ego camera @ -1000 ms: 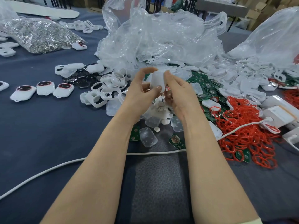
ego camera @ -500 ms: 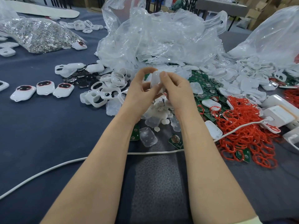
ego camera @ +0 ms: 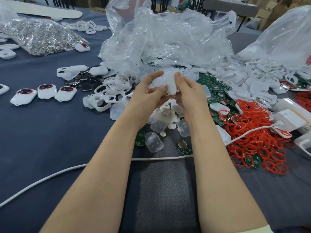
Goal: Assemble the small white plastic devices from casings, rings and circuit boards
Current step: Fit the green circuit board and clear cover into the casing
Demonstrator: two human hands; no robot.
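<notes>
Hands [ego camera: 170, 93] pinch white casing [ego camera: 170, 84] above heaped parts, crumpled plastic bag [ego camera: 168, 39] behind.

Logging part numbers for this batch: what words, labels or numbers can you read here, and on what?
None can be read.
Too small: white print on the green circuit board by the cable.
Too blurred: faint marks on the white adapter block at right.
No print shows on the held white casing.

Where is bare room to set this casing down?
Blue cloth at left, between the finished devices and the white cable, is bare; so is the grey mat below that cable. Beneath the casing and rightward, circuit boards and red rings crowd everything.
</notes>
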